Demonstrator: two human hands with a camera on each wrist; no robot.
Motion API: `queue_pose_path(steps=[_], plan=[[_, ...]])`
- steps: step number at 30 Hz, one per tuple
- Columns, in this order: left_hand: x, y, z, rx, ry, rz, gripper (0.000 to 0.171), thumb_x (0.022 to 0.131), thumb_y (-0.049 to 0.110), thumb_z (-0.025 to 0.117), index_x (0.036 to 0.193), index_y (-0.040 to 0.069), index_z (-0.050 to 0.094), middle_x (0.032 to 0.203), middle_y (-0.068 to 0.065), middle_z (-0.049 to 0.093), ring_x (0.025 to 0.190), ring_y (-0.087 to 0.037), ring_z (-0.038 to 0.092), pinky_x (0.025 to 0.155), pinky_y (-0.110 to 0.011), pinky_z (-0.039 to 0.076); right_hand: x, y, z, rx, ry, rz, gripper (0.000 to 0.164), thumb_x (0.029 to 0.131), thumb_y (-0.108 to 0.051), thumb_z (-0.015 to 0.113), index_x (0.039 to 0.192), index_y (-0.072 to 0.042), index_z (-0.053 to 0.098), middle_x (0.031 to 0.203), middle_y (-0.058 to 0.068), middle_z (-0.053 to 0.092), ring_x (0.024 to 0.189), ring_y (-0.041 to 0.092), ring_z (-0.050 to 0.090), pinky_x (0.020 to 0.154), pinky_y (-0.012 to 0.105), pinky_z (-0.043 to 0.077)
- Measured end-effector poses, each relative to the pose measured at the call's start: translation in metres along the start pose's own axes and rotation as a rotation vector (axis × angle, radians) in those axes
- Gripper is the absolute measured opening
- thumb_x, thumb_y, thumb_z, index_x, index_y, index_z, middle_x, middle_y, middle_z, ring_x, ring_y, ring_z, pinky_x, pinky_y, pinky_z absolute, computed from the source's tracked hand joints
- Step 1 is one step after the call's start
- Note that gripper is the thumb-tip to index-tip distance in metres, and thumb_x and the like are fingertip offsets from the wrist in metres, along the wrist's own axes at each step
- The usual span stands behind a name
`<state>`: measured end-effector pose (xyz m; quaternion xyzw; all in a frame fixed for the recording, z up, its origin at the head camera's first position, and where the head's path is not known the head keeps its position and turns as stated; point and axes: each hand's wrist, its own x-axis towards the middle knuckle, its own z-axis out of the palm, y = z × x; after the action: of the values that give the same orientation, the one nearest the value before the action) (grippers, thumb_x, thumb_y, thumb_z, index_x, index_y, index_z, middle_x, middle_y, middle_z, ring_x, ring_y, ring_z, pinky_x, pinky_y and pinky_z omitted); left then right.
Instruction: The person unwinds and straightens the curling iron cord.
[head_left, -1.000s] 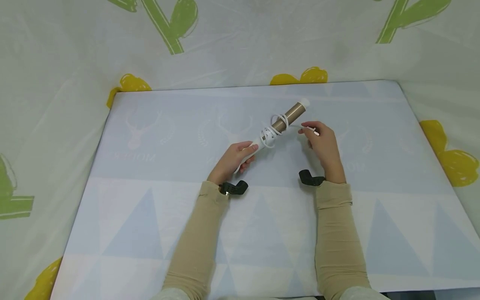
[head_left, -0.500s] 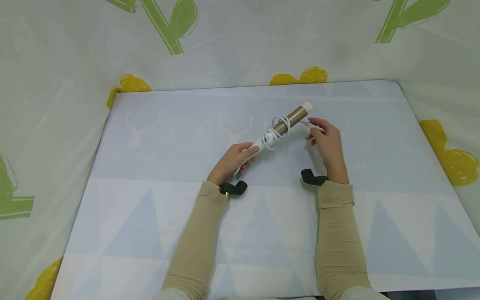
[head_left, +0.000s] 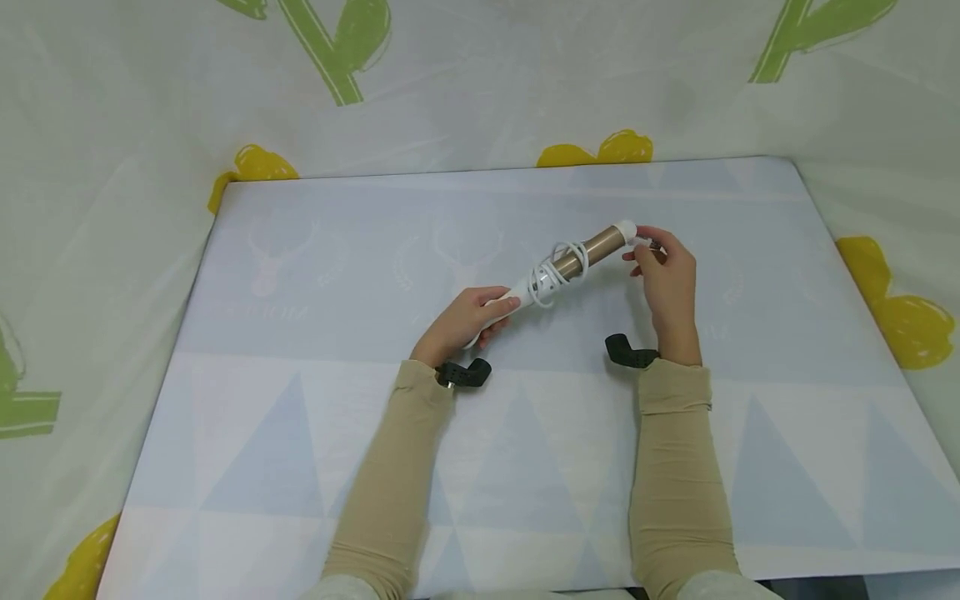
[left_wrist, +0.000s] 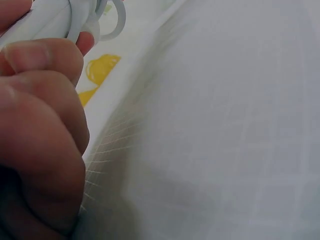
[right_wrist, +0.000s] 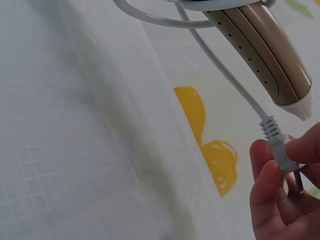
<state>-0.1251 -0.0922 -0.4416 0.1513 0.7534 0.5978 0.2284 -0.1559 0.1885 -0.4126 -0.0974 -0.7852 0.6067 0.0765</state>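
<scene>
Since a second ago, the right hand (head_left: 670,279) has slid a little to the right, and the tip end of the curling iron (head_left: 603,244) has dipped down and to the right too. Now the iron lies at a flatter slant. The left hand (head_left: 461,322) has stayed in almost the same spot.

The left hand's grip is closed, with its fingers curled round the white handle (head_left: 524,292). The curling iron is held up over the middle of the far part of the surface (head_left: 525,467), tip pointing far and to the right. Its barrel is gold, and its end is a white tip (head_left: 626,231). A white cord (right_wrist: 222,67) loops round the iron where the handle meets the barrel.

The right hand's grip is nearly closed: thumb and fingers pinch the white plug (right_wrist: 281,150) at the end of the cord. Its metal prongs (right_wrist: 298,181) stick out past the thumb. The plug is just beside the tip, with a small gap.

Blue triangles are on the surface. Both arms wear tan sleeves (head_left: 678,467), and each wrist has a black camera strap (head_left: 632,352). Behind is a pale curtain (head_left: 487,83) with green and yellow shapes.
</scene>
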Motion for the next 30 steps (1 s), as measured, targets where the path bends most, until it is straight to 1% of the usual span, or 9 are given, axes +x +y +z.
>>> queue_pose_path(steps=[4, 7, 13, 18, 20, 23, 25, 27, 30], plan=[[0.000, -0.001, -0.001, 0.015, -0.015, 0.005, 0.045, 0.086, 0.049, 0.051, 0.082, 0.005, 0.054, 0.060, -0.011, 0.046, 0.040, -0.024, 0.040, 0.040, -0.033, 0.038, 0.001, 0.000, 0.001, 0.054, 0.018, -0.026, 0.027, 0.091, -0.009, 0.046, 0.114, -0.013, 0.059, 0.104, 0.004, 0.046, 0.089, 0.020, 0.059, 0.067, 0.026, 0.048], [0.000, -0.001, -0.001, 0.027, -0.021, 0.014, 0.045, 0.086, 0.048, 0.052, 0.083, 0.004, 0.054, 0.059, -0.011, 0.046, 0.040, -0.026, 0.041, 0.040, -0.033, 0.038, 0.000, -0.002, 0.000, 0.112, 0.029, -0.037, 0.028, 0.091, -0.006, 0.045, 0.114, -0.011, 0.060, 0.108, 0.006, 0.049, 0.090, 0.017, 0.058, 0.069, 0.024, 0.049], [0.001, 0.000, -0.001, 0.050, -0.030, 0.029, 0.046, 0.084, 0.052, 0.052, 0.086, 0.006, 0.057, 0.056, -0.010, 0.045, 0.039, -0.029, 0.042, 0.042, -0.034, 0.038, -0.001, -0.007, -0.002, 0.192, 0.058, -0.086, 0.027, 0.090, -0.005, 0.045, 0.112, -0.008, 0.061, 0.107, 0.008, 0.051, 0.090, 0.019, 0.057, 0.070, 0.022, 0.048], [0.000, 0.001, -0.002, 0.043, -0.036, 0.021, 0.046, 0.084, 0.052, 0.052, 0.087, 0.006, 0.057, 0.056, -0.010, 0.045, 0.040, -0.028, 0.041, 0.042, -0.034, 0.038, -0.005, -0.018, -0.001, 0.189, 0.064, -0.122, 0.027, 0.090, -0.002, 0.045, 0.112, -0.006, 0.060, 0.111, 0.008, 0.052, 0.088, 0.017, 0.056, 0.074, 0.023, 0.047], [-0.001, 0.001, -0.003, 0.037, -0.038, 0.013, 0.044, 0.084, 0.050, 0.054, 0.090, 0.007, 0.058, 0.056, -0.011, 0.044, 0.040, -0.029, 0.041, 0.042, -0.034, 0.038, -0.008, -0.023, -0.001, 0.189, 0.074, -0.145, 0.029, 0.089, 0.000, 0.044, 0.111, -0.008, 0.061, 0.113, 0.007, 0.052, 0.087, 0.018, 0.056, 0.075, 0.024, 0.047], [0.000, 0.000, -0.003, 0.053, -0.046, 0.016, 0.039, 0.084, 0.048, 0.055, 0.095, 0.011, 0.061, 0.055, -0.011, 0.044, 0.040, -0.030, 0.042, 0.045, -0.033, 0.037, -0.010, -0.028, -0.002, 0.169, 0.109, -0.214, 0.030, 0.088, 0.002, 0.043, 0.109, -0.008, 0.063, 0.114, 0.005, 0.054, 0.088, 0.021, 0.054, 0.076, 0.025, 0.045], [0.000, 0.000, -0.003, 0.063, -0.052, 0.017, 0.036, 0.085, 0.046, 0.055, 0.099, 0.013, 0.062, 0.054, -0.011, 0.044, 0.039, -0.030, 0.043, 0.046, -0.033, 0.037, -0.009, -0.027, -0.002, 0.137, 0.147, -0.256, 0.031, 0.087, 0.002, 0.043, 0.106, -0.009, 0.064, 0.114, 0.002, 0.056, 0.088, 0.023, 0.053, 0.074, 0.023, 0.043], [0.001, 0.001, -0.003, 0.077, -0.057, 0.021, 0.035, 0.085, 0.045, 0.054, 0.098, 0.014, 0.062, 0.054, -0.010, 0.044, 0.039, -0.030, 0.043, 0.047, -0.032, 0.038, -0.007, -0.024, -0.001, 0.092, 0.182, -0.295, 0.031, 0.086, 0.002, 0.043, 0.103, -0.011, 0.065, 0.113, -0.001, 0.057, 0.088, 0.022, 0.052, 0.073, 0.021, 0.041], [0.001, 0.001, -0.002, 0.085, -0.055, 0.015, 0.036, 0.086, 0.046, 0.054, 0.094, 0.012, 0.061, 0.054, -0.010, 0.044, 0.039, -0.030, 0.044, 0.046, -0.032, 0.037, -0.004, -0.022, 0.001, 0.050, 0.204, -0.319, 0.029, 0.086, 0.000, 0.044, 0.101, -0.013, 0.066, 0.112, -0.004, 0.057, 0.085, 0.017, 0.052, 0.069, 0.021, 0.038]])
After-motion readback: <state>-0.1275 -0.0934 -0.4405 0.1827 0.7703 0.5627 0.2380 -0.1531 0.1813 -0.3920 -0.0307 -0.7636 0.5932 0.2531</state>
